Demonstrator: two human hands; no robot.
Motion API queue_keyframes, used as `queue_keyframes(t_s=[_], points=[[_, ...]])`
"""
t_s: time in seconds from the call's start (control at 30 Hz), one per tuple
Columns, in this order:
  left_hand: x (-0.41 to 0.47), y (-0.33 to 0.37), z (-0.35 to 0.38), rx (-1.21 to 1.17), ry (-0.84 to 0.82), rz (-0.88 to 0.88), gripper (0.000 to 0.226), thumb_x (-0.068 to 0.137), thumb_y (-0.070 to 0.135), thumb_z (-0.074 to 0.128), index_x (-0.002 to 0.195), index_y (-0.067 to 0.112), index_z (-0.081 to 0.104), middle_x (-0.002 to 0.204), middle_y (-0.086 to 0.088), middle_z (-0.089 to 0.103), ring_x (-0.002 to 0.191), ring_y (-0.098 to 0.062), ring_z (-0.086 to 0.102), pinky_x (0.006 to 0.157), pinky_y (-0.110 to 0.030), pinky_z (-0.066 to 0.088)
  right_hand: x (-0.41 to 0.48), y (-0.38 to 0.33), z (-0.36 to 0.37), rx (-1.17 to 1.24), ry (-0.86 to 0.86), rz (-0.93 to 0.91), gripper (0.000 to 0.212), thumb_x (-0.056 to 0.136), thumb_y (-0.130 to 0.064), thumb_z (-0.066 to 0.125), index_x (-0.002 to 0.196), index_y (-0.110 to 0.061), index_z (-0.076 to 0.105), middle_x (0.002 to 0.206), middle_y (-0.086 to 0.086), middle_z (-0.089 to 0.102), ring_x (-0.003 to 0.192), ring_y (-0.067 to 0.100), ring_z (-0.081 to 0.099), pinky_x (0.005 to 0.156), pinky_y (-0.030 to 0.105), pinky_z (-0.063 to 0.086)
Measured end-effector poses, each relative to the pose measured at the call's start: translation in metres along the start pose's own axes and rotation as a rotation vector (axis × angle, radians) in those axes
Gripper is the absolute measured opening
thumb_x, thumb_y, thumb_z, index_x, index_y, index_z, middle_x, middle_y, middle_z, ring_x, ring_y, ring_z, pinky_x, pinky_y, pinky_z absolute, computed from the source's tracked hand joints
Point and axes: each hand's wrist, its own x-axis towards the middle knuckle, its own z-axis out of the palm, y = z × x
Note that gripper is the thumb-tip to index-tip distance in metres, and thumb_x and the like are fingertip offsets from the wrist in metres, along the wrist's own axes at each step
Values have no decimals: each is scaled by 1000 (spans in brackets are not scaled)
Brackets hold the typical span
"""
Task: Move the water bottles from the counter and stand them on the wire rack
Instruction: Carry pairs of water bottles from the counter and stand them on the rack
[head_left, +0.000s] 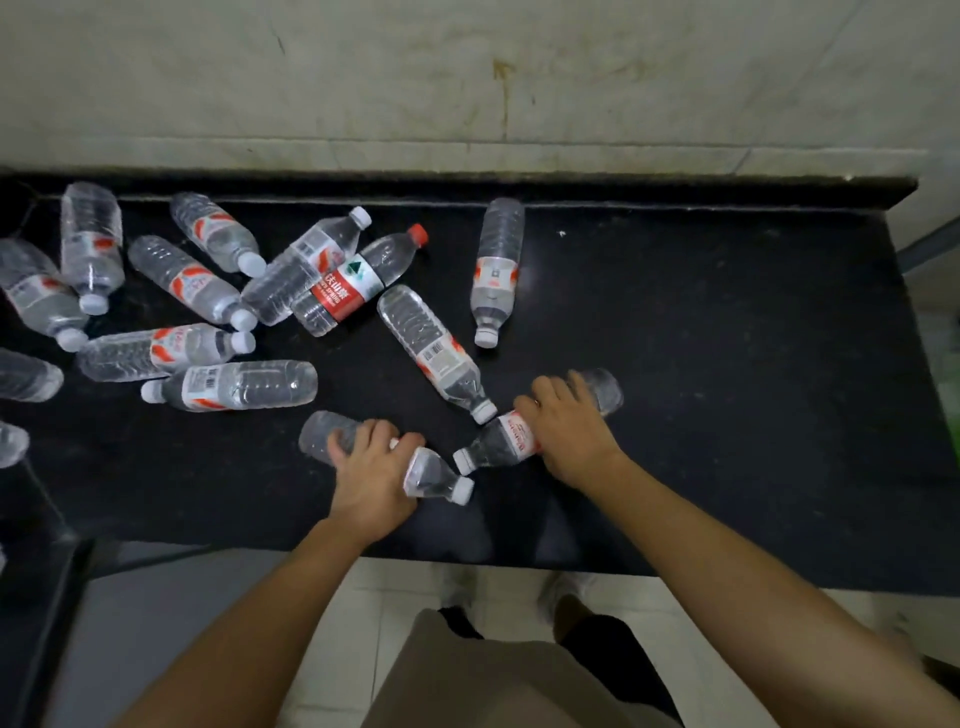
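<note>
Right half of the counter (753, 338) lies bare, easy reach. Left side's jammed w/ lying bottles (218, 312), barely a gap btwn them.

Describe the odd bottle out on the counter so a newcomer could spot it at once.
Start at the black counter and find the heap of lying bottles left of centre. At the heap's right edge lies the red-capped bottle, cap pointing up-right toward the wall. It alone has a red cap and a broad red-and-white label; its neighbours have white caps.

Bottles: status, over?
Left hand and right hand each grip a lying bottle. Other bottles lie on counter. Rack unseen.
</note>
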Motion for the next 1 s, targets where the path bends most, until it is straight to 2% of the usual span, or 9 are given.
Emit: queue_keyframes(t_s=[0.13, 0.2, 0.27, 0.33, 0.47, 0.67, 0.77, 0.9, 1.0], points=[[1, 15, -19, -273, 87, -174, 61, 51, 35, 79, 108, 22, 63, 101, -2, 58, 100, -28, 57, 103, -62, 36, -21, 22, -2, 237, -46, 132, 69, 82, -45, 76, 138, -19, 46, 139, 8, 42, 122, 30, 54, 112, 50, 32], [4, 24, -40, -511, 161, -265, 59, 56, 30, 83, 109, 19, 60, 99, 0, 62, 94, -26, 60, 92, -48, 47, -40, 34, -9, 432, 10, 214, 72, 79, -47, 79, 138, -20, 47, 147, 6, 43, 124, 29, 55, 109, 48, 38], [7, 33, -63, -873, 208, -417, 57, 64, 16, 86, 112, 21, 56, 99, 2, 64, 93, -22, 63, 80, -34, 51, -60, 44, -19, 692, 99, 316, 67, 79, -46, 80, 133, -21, 49, 137, 2, 54, 116, 26, 60, 99, 43, 46], [12, 42, -87, -1121, 241, -463, 56, 69, 10, 85, 113, 20, 54, 98, 3, 65, 95, -23, 66, 81, -32, 53, -79, 48, -35, 952, 204, 434, 62, 80, -46, 80, 129, -27, 48, 121, -8, 60, 106, 17, 62, 90, 38, 51], [28, 60, -137, -1281, 243, -245, 59, 55, 35, 78, 108, 18, 59, 99, -3, 70, 93, -21, 68, 84, -40, 54, -108, 42, -73, 1246, 493, 631, 61, 80, -38, 84, 128, -31, 48, 111, -17, 63, 103, 8, 63, 85, 26, 48], [48, 118, -212, -1493, 190, 84, 64, 61, 53, 78, 116, 21, 63, 109, -3, 71, 100, -18, 70, 86, -36, 55, -187, 34, -120, 1332, 849, 727, 50, 82, -37, 83, 121, -36, 53, 107, -18, 70, 100, -3, 67, 80, 11, 49], [43, 163, -232, -1621, 128, 184, 66, 67, 50, 83, 121, 17, 63, 110, -6, 71, 101, -21, 70, 89, -42, 56, -238, 34, -129, 1298, 973, 799, 47, 79, -43, 83, 116, -36, 55, 106, -19, 70, 100, 0, 67, 80, 14, 50], [19, 236, -250, -1751, -33, 338, 59, 66, 46, 80, 115, 17, 64, 97, -1, 72, 93, -19, 70, 85, -38, 55, -304, 43, -134, 1188, 1187, 939, 52, 70, -59, 83, 107, -38, 53, 101, -18, 68, 94, 2, 67, 79, 24, 51], [-3, 292, -259, -1744, -146, 465, 47, 66, 50, 78, 104, 25, 66, 89, 2, 70, 83, -15, 68, 81, -37, 52, -349, 60, -131, 1227, 1368, 972, 59, 64, -64, 80, 109, -35, 55, 102, -11, 71, 95, 12, 70, 86, 42, 57]])
